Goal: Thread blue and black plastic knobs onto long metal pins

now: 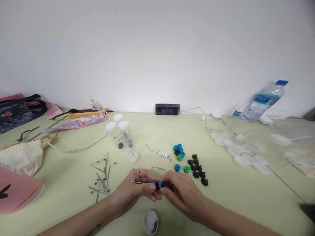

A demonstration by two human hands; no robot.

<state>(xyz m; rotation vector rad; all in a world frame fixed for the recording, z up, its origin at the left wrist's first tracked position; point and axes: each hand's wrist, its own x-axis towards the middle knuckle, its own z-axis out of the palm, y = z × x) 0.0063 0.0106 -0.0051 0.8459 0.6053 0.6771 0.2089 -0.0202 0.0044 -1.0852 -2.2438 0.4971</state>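
Observation:
My left hand (141, 188) is closed, its thumb and fingers on a small blue-and-black knob (157, 184). A thin metal rod (135, 182) also sticks out leftward from its grip. From the other side, the fingertips of my right hand (180, 190) pinch the same knob, partly covering it. Just beyond the hands lie loose blue knobs (177, 167), green knobs (186, 169) and several black flanged pieces (196, 174). Bent hex keys (163, 154) are gathered behind my left hand. Below the hands stands a small white cup (150, 223) with tiny dark screws inside.
Clear tubes with white caps (123, 125) stand behind on the left. Thin metal rods with wire arms (104, 177) lie left, near a pink container (19, 191). White plastic lids (242, 160) and a tilted water bottle (264, 101) are right. A dark display (167, 109) sits by the wall.

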